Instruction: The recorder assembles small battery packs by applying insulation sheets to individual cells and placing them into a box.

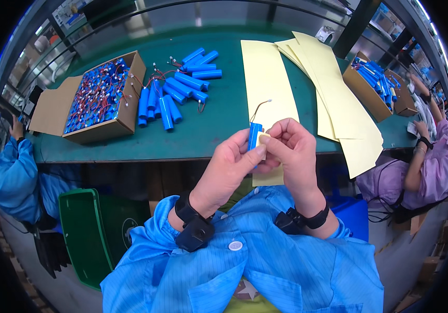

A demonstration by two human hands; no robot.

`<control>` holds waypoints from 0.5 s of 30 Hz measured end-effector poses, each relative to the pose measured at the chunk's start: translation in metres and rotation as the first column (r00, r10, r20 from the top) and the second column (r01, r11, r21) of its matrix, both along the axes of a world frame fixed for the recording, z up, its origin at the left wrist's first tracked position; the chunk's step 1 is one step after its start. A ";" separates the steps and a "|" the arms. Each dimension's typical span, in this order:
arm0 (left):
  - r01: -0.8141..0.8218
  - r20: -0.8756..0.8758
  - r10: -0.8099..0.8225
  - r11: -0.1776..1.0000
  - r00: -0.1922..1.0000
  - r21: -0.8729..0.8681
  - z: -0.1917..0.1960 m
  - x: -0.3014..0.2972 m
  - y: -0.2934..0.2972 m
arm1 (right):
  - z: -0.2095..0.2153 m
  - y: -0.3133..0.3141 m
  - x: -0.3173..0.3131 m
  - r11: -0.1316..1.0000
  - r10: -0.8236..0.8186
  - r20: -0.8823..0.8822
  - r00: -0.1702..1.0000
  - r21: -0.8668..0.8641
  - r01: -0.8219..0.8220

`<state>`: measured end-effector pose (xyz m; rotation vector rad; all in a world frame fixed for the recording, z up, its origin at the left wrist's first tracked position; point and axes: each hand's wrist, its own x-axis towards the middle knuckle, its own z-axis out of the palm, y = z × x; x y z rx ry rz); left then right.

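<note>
Above the table's front edge, my left hand (229, 159) closes round a blue cylindrical battery pack (254, 136), whose thin wires and small white connector stick up at its top. My right hand (296, 146) pinches a small pale yellow piece (261, 140) against the pack's side. Beneath and beyond the hands lies a long pale yellow sheet (268, 78). To the left, several more blue battery packs (182, 86) with wires lie in a loose pile on the green table (182, 143).
An open cardboard box (130, 112) full of wired blue packs stands at the left. More yellow sheets (333, 94) overlap at the right, one hanging over the edge. Beyond them is another box (373, 96) of packs. A green bin (80, 229) stands below left. Co-workers sit at both sides.
</note>
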<state>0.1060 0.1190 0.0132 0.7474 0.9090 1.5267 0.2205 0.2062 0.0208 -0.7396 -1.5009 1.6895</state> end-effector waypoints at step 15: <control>0.257 -0.088 -0.257 0.966 0.962 -0.014 0.025 0.002 -0.005 | 0.005 0.011 0.021 0.864 0.426 -0.185 0.886 -0.208 -0.459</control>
